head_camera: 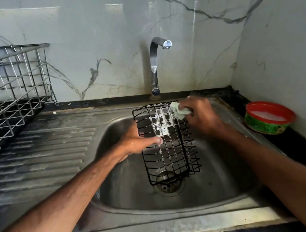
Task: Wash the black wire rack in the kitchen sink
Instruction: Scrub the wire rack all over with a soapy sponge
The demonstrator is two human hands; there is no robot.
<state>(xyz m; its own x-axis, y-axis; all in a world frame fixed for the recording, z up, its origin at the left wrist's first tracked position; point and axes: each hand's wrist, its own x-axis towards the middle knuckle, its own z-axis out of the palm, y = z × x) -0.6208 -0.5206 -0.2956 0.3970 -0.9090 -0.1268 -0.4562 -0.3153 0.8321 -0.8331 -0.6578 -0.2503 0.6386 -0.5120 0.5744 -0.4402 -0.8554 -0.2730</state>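
Observation:
The black wire rack (170,152) stands tilted in the steel sink (131,193), its lower end over the drain (168,184). White soap foam covers the upper part of its grid. My left hand (138,141) grips the rack's left side, thumb lying across the wires. My right hand (200,117) holds a pale green scrub cloth (179,110) against the rack's top right corner. No water runs from the chrome tap (157,64).
A red-rimmed green tub (268,117) of white soap paste sits on the dark counter at the right. A steel dish rack (7,93) with a blue item stands at the left above the ribbed draining board (41,151). Marble-patterned walls close the back and right.

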